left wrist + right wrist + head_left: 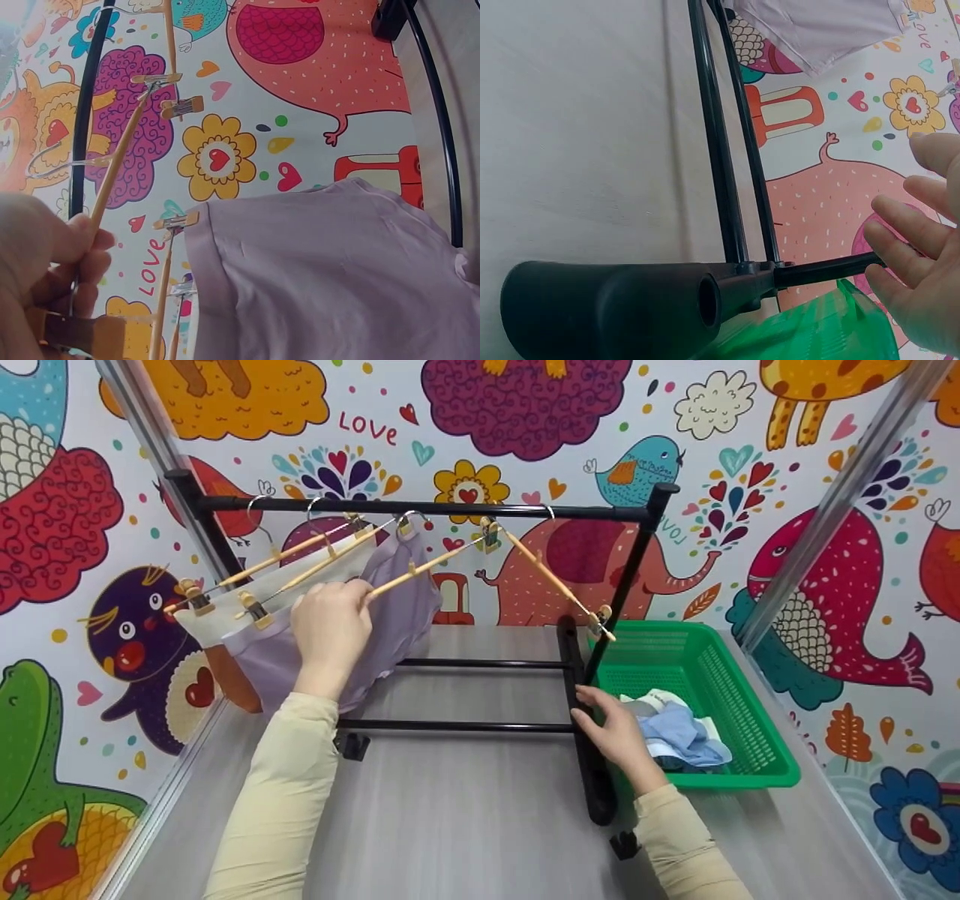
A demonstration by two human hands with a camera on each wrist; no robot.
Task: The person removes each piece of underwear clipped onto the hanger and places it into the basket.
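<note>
My left hand (pixel 330 630) grips one end of a wooden clip hanger (pixel 427 569) that has no garment on it. Its hook is close to the top bar of a black clothes rack (pixel 585 512). Beside that hand a lavender garment (pixel 394 592) hangs by clips from another wooden hanger (pixel 337 556). Behind it hangs a white and brown garment (pixel 229 675), partly covered. Fingers spread and holding nothing, my right hand (pixel 616 733) is by the rack's right foot; in the right wrist view its palm (pixel 930 292) shows.
At right, a green basket (pixel 761 735) holds crumpled blue and white clothes (pixel 679 731). A bare hanger (pixel 544 568) hangs at the rack's right end. Two low black bars (pixel 465 727) join the rack's feet. A patterned wall stands behind.
</note>
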